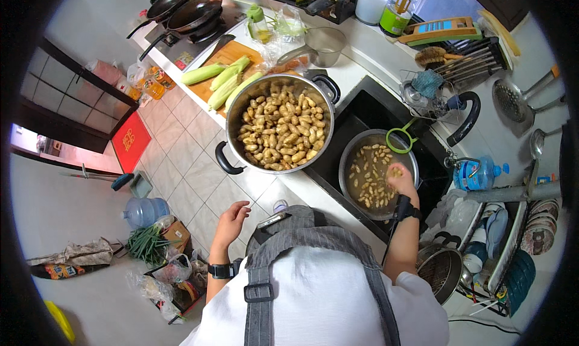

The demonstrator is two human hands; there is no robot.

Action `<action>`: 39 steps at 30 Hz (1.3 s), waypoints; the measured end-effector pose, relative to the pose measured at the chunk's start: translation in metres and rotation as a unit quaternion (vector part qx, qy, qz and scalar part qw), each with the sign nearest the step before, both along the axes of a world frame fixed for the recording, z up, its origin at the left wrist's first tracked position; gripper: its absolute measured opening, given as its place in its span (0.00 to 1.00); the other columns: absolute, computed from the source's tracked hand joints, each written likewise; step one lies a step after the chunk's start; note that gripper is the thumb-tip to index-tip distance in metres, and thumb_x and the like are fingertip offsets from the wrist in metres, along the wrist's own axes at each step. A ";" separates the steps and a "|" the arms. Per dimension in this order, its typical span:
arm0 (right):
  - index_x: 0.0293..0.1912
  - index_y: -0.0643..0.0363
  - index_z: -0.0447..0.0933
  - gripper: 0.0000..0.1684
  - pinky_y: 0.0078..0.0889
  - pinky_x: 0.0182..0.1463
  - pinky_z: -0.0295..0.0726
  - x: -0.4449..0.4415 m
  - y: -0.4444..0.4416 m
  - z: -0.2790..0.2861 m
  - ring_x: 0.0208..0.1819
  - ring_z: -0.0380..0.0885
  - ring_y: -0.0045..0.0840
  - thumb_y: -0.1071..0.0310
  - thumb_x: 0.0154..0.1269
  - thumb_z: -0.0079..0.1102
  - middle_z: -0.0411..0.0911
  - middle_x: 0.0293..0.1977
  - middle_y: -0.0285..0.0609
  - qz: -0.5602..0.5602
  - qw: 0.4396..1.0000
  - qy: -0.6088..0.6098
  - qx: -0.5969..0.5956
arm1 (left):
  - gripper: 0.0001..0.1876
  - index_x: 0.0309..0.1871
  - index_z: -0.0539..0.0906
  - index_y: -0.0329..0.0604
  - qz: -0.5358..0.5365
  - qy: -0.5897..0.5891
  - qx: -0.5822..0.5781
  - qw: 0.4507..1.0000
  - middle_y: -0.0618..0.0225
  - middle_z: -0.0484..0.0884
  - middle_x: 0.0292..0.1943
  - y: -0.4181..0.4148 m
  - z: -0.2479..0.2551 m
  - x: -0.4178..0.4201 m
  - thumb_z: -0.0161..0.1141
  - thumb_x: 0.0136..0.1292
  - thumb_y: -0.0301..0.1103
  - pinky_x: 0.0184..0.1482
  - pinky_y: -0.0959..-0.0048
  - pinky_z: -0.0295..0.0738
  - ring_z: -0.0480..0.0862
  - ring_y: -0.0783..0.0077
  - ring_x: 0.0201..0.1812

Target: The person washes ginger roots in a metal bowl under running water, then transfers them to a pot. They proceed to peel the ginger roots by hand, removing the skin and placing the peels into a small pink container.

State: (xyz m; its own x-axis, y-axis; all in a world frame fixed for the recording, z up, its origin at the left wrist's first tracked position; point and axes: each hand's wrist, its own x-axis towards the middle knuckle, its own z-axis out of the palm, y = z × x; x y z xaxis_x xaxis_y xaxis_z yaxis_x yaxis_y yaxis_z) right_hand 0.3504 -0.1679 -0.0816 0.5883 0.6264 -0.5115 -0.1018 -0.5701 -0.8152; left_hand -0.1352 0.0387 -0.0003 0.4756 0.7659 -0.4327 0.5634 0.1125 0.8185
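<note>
My right hand (400,179) is above a metal basin (346,183) in the black sink, its fingers curled around a few peanuts. Murky water fills the basin, and many unshelled peanuts (370,178) float in it. To the left, a large steel pot (232,140) with black handles is heaped with wet unshelled peanuts (282,126). It straddles the counter and the sink edge. My left hand (233,221) hangs over the floor beside my body, below the pot, fingers loosely apart and holding nothing.
Corn cobs (226,81) lie on a wooden cutting board (246,52) near a knife (222,45). A clear plastic ladle (323,47) stands behind the pot. A green-rimmed strainer (401,140) overhangs the basin. Two pans (194,13) sit on the stove. A dish rack (497,255) is at right.
</note>
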 end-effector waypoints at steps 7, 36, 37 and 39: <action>0.39 0.53 0.72 0.13 0.21 0.26 0.70 -0.001 -0.011 0.007 0.27 0.74 0.19 0.76 0.51 0.58 0.74 0.27 0.35 -0.020 0.999 -0.047 -0.008 | 0.13 0.52 0.76 0.37 -0.016 0.008 0.008 1.000 0.62 0.83 0.39 0.005 0.001 -0.002 0.47 0.69 0.32 0.45 0.74 0.74 0.81 0.72 0.40; 0.65 0.63 0.56 0.41 0.41 0.70 0.51 -0.137 0.262 0.151 0.70 0.44 0.50 0.49 0.60 0.55 0.44 0.70 0.53 0.511 0.732 -0.449 -0.040 | 0.12 0.48 0.76 0.34 0.057 -0.089 -0.014 0.994 0.63 0.82 0.35 -0.001 -0.026 -0.016 0.47 0.68 0.29 0.44 0.75 0.75 0.81 0.74 0.38; 0.65 0.60 0.58 0.39 0.41 0.70 0.51 -0.139 0.260 0.152 0.70 0.45 0.50 0.52 0.60 0.56 0.48 0.68 0.55 0.489 0.753 -0.440 -0.023 | 0.12 0.48 0.77 0.34 0.056 -0.083 -0.006 0.995 0.62 0.82 0.35 0.002 -0.024 -0.014 0.47 0.68 0.28 0.43 0.75 0.75 0.81 0.73 0.38; 0.60 0.58 0.66 0.30 0.41 0.69 0.55 -0.134 0.250 0.155 0.69 0.51 0.47 0.56 0.61 0.55 0.59 0.64 0.55 0.446 0.760 -0.465 0.091 | 0.11 0.48 0.77 0.34 0.036 -0.094 0.005 0.995 0.62 0.82 0.35 0.007 -0.024 -0.004 0.47 0.68 0.28 0.43 0.76 0.75 0.81 0.73 0.38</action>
